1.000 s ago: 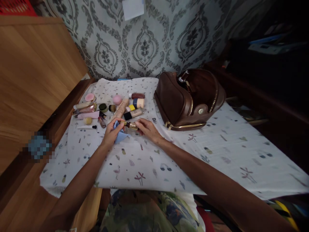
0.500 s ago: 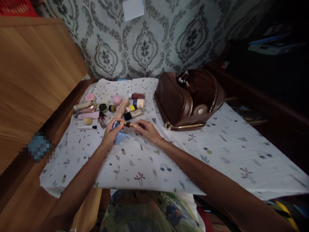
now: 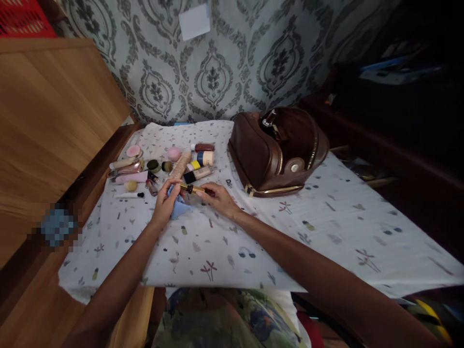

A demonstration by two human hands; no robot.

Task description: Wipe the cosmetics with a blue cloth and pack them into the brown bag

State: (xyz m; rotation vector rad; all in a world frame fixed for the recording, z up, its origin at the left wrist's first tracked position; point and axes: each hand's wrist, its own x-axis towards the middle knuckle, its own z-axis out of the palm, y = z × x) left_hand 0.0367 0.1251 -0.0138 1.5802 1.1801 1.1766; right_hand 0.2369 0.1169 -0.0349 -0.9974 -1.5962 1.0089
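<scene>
Between both hands, above the patterned cloth (image 3: 224, 263), is a slim gold-and-dark cosmetic tube (image 3: 190, 188), lying nearly level. My left hand (image 3: 166, 203) pinches its left end and also holds a crumpled blue cloth (image 3: 179, 209), which hangs below the fingers. The fingertips of my right hand (image 3: 219, 199) close on the tube's right end. Just beyond the hands lie a beige squeeze tube (image 3: 180, 166) and a black-capped foundation bottle (image 3: 198, 174). A pink makeup sponge (image 3: 174, 153) sits farther back.
An open brown leather bag (image 3: 255, 152) stands to the right, with a bottle top (image 3: 268, 118) showing inside. Several cosmetics lie at the left, among them a pink compact (image 3: 134, 151) and a pink tube (image 3: 136, 177). A wooden panel (image 3: 54, 96) rises on the left.
The camera view has shifted slightly. Both hands keep their hold on the tube, and slightly more of its gold right part shows between the fingers.
</scene>
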